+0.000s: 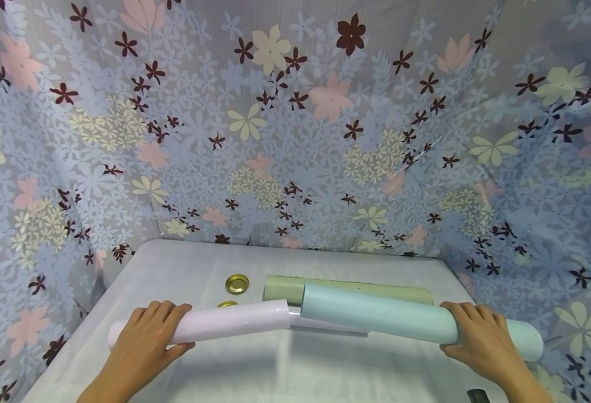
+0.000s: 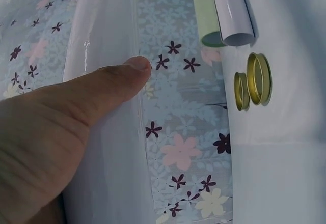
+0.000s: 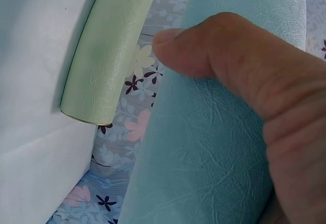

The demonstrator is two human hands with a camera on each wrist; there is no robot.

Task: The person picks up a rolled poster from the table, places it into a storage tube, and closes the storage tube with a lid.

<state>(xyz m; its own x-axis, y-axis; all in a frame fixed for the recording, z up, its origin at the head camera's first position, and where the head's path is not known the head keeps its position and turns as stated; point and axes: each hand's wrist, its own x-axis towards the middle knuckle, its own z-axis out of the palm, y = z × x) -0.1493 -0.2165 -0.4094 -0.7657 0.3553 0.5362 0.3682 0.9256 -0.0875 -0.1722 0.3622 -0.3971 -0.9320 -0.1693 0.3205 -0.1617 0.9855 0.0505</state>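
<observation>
My left hand [image 1: 144, 341] grips a glossy pale lilac tube [image 1: 240, 321] near its outer end, the thumb along the near side. On the other side, my right hand [image 1: 479, 338] grips a light blue tube [image 1: 376, 313] with a creased, leathery surface, also toward its outer end. Both tubes are held above the table, slanting slightly, their inner ends close together in the head view. In the left wrist view the thumb [image 2: 119, 81] lies across the lilac tube; in the right wrist view the other thumb [image 3: 204, 46] lies across the blue one.
A pale green tube [image 1: 295, 288] and a second pale lilac tube [image 1: 325, 323] lie side by side on the white table [image 1: 189, 263]. Two shallow gold round lids [image 1: 237, 284] are left of them. A dark object [image 1: 478, 396] shows at the bottom right. Flowered cloth [image 1: 300, 140] hangs around the table.
</observation>
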